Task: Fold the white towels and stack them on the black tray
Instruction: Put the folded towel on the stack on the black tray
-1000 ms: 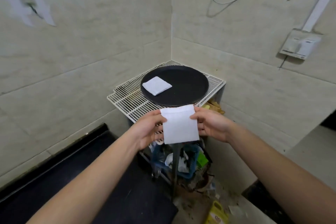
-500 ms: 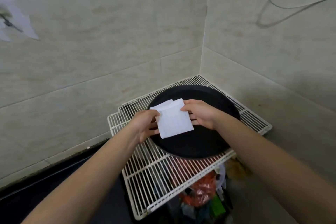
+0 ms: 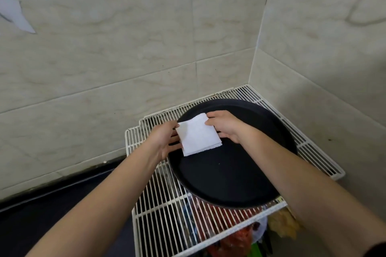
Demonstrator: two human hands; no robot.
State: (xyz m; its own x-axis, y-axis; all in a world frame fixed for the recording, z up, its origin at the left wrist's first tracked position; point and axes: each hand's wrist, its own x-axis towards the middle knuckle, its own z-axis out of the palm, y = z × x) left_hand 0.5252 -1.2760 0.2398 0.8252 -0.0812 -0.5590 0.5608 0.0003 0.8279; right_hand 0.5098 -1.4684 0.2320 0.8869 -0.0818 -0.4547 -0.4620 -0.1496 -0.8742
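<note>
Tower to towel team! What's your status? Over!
Left hand and right hand both pinch the folded towel. Towel low over tray, back left. Tray sits on rack. Nothing in the way.

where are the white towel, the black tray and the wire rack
white towel [image 3: 198,137]: head view, middle of the folded cloth
black tray [image 3: 229,175]: head view, bare floor near the front
wire rack [image 3: 163,210]: head view, bare bars at its near left
</note>
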